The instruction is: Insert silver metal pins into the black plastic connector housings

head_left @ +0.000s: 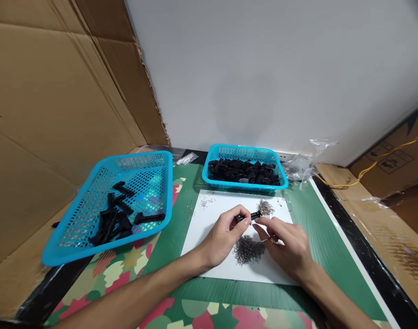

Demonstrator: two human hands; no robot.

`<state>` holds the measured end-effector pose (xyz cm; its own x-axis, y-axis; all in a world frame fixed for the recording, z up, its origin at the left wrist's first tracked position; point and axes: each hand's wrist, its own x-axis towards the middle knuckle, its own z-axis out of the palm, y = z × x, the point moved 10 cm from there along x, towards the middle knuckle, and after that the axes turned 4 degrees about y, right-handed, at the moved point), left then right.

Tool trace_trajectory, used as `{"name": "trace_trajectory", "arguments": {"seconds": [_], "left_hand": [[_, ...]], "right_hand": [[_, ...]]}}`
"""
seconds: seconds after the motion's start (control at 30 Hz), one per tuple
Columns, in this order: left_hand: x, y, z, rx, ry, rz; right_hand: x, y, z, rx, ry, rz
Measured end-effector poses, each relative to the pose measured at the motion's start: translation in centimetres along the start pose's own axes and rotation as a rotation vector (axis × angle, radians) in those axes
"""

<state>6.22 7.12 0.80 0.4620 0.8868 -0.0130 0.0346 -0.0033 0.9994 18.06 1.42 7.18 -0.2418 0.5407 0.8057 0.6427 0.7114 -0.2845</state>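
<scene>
Head view: the left hand (226,233) pinches a slender black plastic part (254,215) over a white paper sheet (209,224). The right hand (288,242), fingers curled narrowly, is at the part's right end; whether it grips anything, I cannot tell. Nearer lies a grey heap of small wire pieces (248,250).

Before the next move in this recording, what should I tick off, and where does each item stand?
1. Black plastic part gripped by the left hand: ok.
2. Right hand at the part: ok.
3. Thin stick-like item at the right hand firmly held: cannot tell.
4. Larger pile of small metal wire pieces on the white sheet: ok.
5. All wire pieces gathered in piles: not ok; loose ones lie near the sheet's far left corner.
</scene>
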Motion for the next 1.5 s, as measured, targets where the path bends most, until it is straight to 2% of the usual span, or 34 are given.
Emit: {"name": "trace_trajectory", "arguments": {"seconds": [0.17, 0.27, 0.5, 0.67, 0.83, 1.1, 1.3, 1.5], "left_hand": [[0.0, 0.2, 0.1, 0.026, 0.004, 0.005], [-0.2, 0.6, 0.0, 0.056, 0.015, 0.028], [-0.4, -0.1, 0.1, 0.029, -0.006, 0.013], [-0.3, 0.3, -0.5, -0.045, 0.087, 0.076], [-0.2, 0.4, -0.8, -0.131, 0.137, 0.046], [0.1, 0.6, -1.2, -0.088, 0.176, 0.083], [0.0, 0.3, -1.6, 0.003, 0.211, 0.083], [-0.1, 0.9, -1.9, 0.053, 0.237, 0.104]], "right_hand": [[-0.1, -1.0, 0.1, -0.089, -0.032, -0.101], [0.0, -1.1, 0.0, -0.114, -0.036, -0.104], [0.5, 0.8, -1.0, 0.033, 0.022, 0.157], [0.5, 1.6, -1.4, 0.115, 0.035, 0.28], [0.6, 0.9, -1.0, 0.116, -0.014, 0.201], [0.5, 0.5, -0.8, 0.074, -0.05, 0.076], [0.7, 0.7, -0.9, 0.108, -0.075, 0.071], [0.7, 0.7, -0.8, 0.101, -0.12, 0.048]]}}
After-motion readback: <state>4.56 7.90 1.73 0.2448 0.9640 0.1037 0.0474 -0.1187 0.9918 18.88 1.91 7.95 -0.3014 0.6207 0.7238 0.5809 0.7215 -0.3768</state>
